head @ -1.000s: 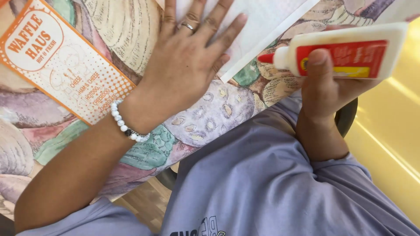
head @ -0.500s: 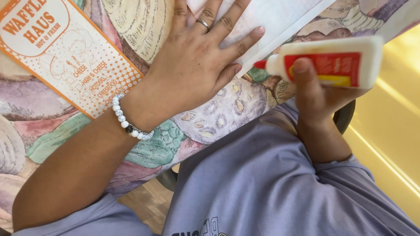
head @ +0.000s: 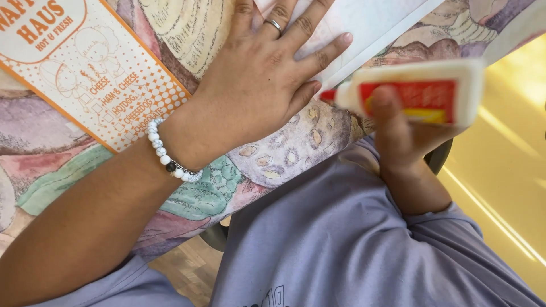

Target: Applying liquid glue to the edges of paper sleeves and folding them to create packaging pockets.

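Hands fill the head view, which is the only one, looking straight down at a table edge and the person's lap.

The left hand (head: 267, 79) lies flat, palm down, fingers spread and gripping nothing. Its fingertips press on a white sheet of paper (head: 369, 25) that runs off the top of the frame; the heel of the hand rests on the patterned tabletop (head: 296, 148), which is covered in drawn shells and leaves in pale purple, green and cream. A silver ring (head: 274, 24) sits on one finger, and a bracelet of white beads (head: 168, 159) circles the wrist.

The right hand (head: 398, 136) is closed around a glue bottle (head: 421, 96) — white, with a red and yellow label — and the thumb lies across the front of the label. The bottle is held on its side at the table edge, its red tip (head: 328, 95) pointing left, just beside the little finger of the left hand and close to the lower edge of the paper. It is blurred, so finer detail cannot be made out.

To the left of the forearm, an orange-and-white printed card (head: 85, 74) lies flat on the tabletop, angled across the corner. Below the table edge — a lavender shirt (head: 341, 244) and a strip of wood floor (head: 187, 273).
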